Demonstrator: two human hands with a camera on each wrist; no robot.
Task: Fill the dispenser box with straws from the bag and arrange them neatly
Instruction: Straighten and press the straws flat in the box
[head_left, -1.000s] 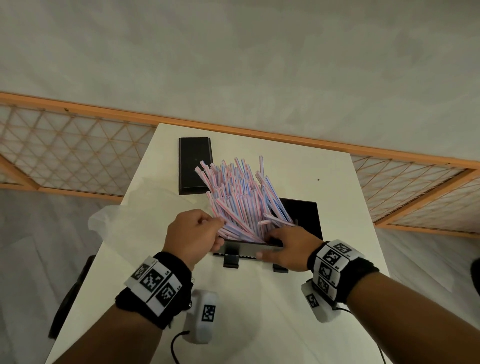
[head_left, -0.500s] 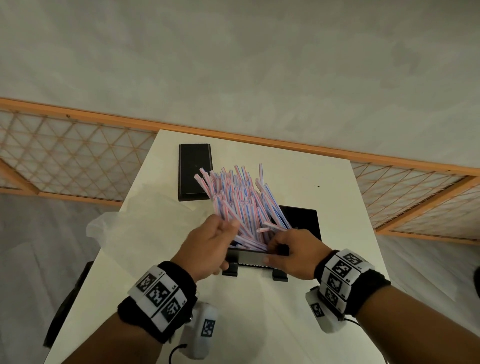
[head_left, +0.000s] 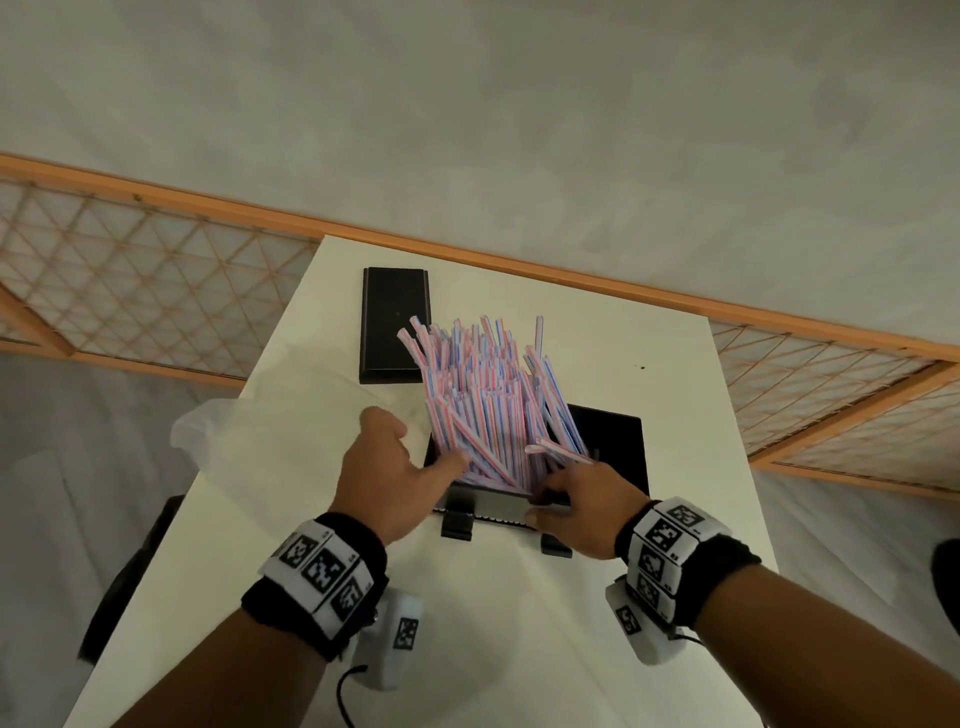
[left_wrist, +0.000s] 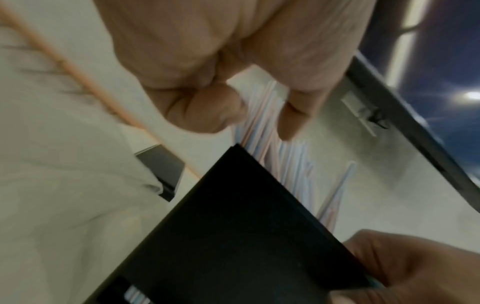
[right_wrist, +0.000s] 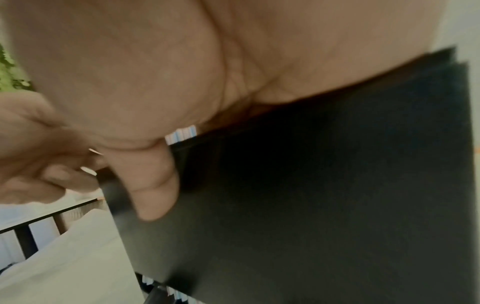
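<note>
Loosely, thin striped paper straws (head_left: 488, 405) bristled from the black box (head_left: 613, 447); left hand (head_left: 387, 467) spread-fingered, right hand (head_left: 582, 509) gripping its rim.

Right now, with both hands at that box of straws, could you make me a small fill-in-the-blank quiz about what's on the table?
1. The straws are striped pink and ____.
2. They stand in a dispenser box coloured ____.
3. The flat black lid lies on the table, to the ____ of the box.
4. The right hand grips the box's ____ edge.

Missing words: blue; black; left; front
</note>
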